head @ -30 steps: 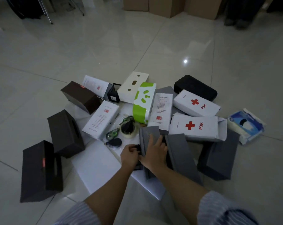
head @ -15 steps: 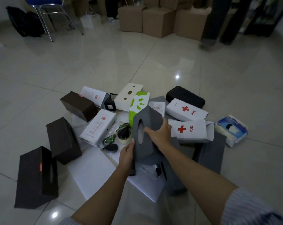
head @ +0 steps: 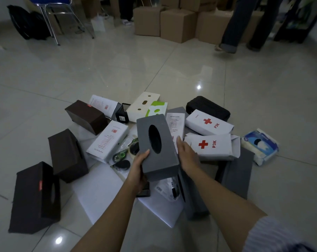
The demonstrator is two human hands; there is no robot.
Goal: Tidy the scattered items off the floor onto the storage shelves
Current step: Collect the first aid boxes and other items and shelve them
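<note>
Head view, your stock on the floor (head: pixel 117 66): one grey tissue box (head: pixel 156 146) raised above the pile, your left hand (head: pixel 138 170) curled round its near left corner, your right hand (head: pixel 187 157) flat against its right side with fingers straight. Three dark brown tissue boxes (head: pixel 66 155) at left; two more grey boxes (head: pixel 236 171) lying at right; two white P3K boxes (head: pixel 211 145) with red crosses; one black pouch (head: pixel 207 107); one mask packet (head: pixel 260 146); one cream box (head: pixel 142 105); one tape roll (head: pixel 133 149). Against half a second ago, your grey box sits higher and flatter, oval slot up, and your view has tilted up, showing more cardboard cartons (head: pixel 177 24).
</note>
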